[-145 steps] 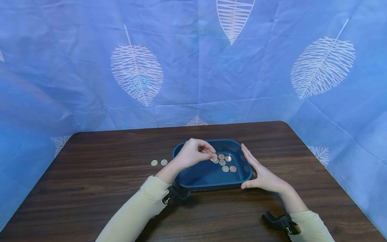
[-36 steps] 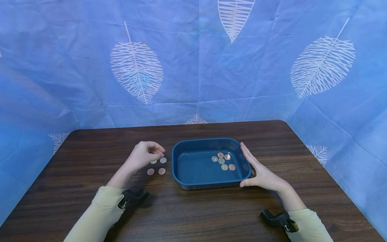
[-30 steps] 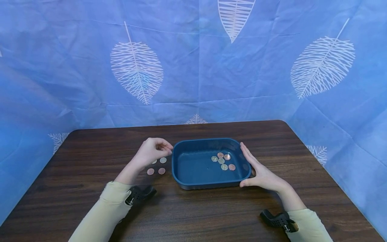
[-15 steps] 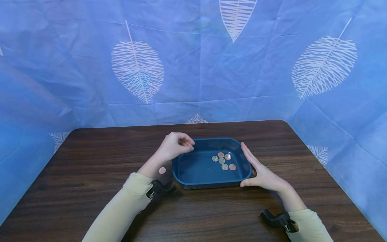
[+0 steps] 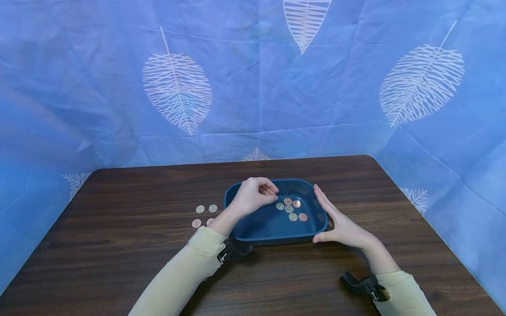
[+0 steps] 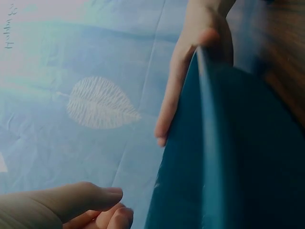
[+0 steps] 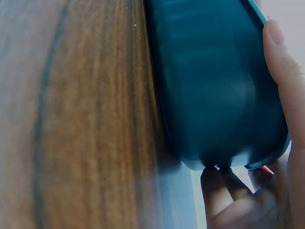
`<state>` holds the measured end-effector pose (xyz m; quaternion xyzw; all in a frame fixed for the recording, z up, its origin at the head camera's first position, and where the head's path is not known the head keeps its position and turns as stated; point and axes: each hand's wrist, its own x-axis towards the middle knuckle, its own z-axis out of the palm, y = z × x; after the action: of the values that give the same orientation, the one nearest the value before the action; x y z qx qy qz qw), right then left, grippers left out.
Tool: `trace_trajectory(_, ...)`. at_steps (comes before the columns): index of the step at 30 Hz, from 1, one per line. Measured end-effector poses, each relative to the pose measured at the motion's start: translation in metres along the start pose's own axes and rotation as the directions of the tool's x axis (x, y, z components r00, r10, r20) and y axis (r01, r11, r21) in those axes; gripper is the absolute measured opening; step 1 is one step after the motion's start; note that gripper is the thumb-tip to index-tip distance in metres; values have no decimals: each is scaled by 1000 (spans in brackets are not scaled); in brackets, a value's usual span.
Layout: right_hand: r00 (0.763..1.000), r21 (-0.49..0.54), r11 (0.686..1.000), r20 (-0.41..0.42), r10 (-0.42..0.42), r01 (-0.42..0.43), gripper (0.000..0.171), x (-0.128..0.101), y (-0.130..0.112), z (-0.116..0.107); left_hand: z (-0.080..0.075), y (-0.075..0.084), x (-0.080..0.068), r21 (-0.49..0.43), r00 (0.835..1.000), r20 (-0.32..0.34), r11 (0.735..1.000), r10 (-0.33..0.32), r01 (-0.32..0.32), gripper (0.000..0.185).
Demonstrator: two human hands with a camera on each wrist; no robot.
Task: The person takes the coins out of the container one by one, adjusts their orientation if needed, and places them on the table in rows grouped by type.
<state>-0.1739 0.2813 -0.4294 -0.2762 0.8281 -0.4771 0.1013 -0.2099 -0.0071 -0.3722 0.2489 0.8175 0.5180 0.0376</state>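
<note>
My left hand [image 5: 253, 195] hovers over the blue tray [image 5: 276, 239], fingers loosely bent and thumb near the fingertips, just left of several coins [image 5: 289, 209] on its floor. No coin shows between its thumb and fingers [image 6: 105, 202] in the left wrist view. My right hand [image 5: 341, 228] holds the tray's right end, the thumb at the near corner and the fingers along the end wall. Left of the tray, two pale coins [image 5: 207, 209] lie behind two copper ones [image 5: 196, 223] on the table; my left wrist partly covers one copper coin.
The dark wooden table [image 5: 118, 245] carries everything, its far edge close behind the tray. A blue cloth with white leaf prints [image 5: 179, 94] hangs around it. A black wrist camera [image 5: 235, 250] on the left arm sits close to the tray's near side.
Since the oldest frame, two copper coins have come to lie on the table. My left hand has moved right, from the coin rows back over the tray. My right hand stays.
</note>
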Motion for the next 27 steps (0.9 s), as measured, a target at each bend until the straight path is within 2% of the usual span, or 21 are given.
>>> trace_trajectory(10, 1000, 9, 1000, 10, -5, 5, 116, 0, 0, 0, 33, 13, 11, 55, 999, 31, 998, -30, 28, 10)
trace_trajectory(17, 1000, 10, 1000, 13, -7, 7, 116, -1, 0, 0, 56, 13, 18, 109, 997, 75, 994, -9, 1, 6)
trace_trajectory(22, 1000, 27, 1000, 17, -14, 13, 115, -1, -1, 0, 65, 8, 16, 153, 995, 86, 988, -48, 35, 8)
trace_trajectory(27, 1000, 22, 1000, 18, -8, 7, 116, 0, 0, 0, 68, 4, 15, 190, 991, 112, 980, -79, 56, 11)
